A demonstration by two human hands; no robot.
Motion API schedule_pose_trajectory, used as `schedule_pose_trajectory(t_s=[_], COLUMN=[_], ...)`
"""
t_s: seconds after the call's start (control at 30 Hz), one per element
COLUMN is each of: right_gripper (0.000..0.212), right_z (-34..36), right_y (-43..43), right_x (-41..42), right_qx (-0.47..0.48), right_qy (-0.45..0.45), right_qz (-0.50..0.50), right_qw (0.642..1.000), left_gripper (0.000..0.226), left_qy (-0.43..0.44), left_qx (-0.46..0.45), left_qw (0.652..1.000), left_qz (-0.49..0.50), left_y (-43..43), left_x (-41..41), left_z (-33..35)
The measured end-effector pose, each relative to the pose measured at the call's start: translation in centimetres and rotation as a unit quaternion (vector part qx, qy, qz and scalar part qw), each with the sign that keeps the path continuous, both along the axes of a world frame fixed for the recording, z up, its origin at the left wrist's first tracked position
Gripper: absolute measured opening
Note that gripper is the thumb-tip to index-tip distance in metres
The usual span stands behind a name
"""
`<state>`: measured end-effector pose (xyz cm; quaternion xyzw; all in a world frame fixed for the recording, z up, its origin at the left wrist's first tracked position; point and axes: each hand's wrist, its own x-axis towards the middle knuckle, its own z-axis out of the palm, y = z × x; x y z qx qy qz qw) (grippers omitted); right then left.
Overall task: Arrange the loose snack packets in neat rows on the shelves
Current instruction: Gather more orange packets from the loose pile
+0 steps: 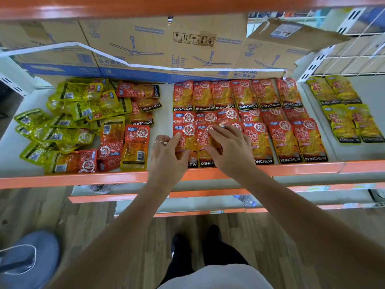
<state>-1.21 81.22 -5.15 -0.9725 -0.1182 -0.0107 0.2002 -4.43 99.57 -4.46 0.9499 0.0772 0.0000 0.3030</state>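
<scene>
Red rows (268, 94) stand right, left heap (83, 126) unsorted; left hand (168, 151), right hand (229, 149) press flat fingers (218, 132) on near row (285, 142).

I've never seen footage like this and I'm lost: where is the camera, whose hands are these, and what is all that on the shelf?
There is no machine here: a person wears a wide-angle camera on the head, so this single view looks forward and down along both arms. The left hand and right hand are at the front row of the red packets, which lie in neat rows on the shelf. The right hand's fingers lie flat on one packet; the left hand touches the packet beside it, at the row's left end, though I cannot tell whether it pinches it. To the left lies a loose pile of yellow and red packets, not yet sorted. Farther right, yellow packets lie in rows. Cardboard boxes stand behind.
</scene>
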Motion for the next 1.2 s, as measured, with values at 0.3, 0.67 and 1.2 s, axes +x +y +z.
schedule_pose_trajectory(t_s=[0.3,0.67,1.2], right_gripper=[0.055,0.060,0.063], right_z=[0.6,4.1,8.4], right_y=[-0.2,-2.6,-21.5], right_x=[-0.4,-2.1,-5.9], right_qx=[-0.010,-0.002,0.046], right_qy=[0.000,-0.055,-0.147], right_qz=[0.010,-0.039,-0.152], right_qw=[1.000,0.998,0.976], left_gripper=[0.055,0.054,0.060], left_qy=[-0.009,-0.123,-0.232], left_qx=[-0.018,0.061,0.084], left_qw=[1.000,0.987,0.940], left_qz=[-0.002,-0.085,-0.236], left_y=[0.3,-1.6,-21.9], left_x=[0.0,-0.3,0.4], left_z=[0.5,2.6,6.6])
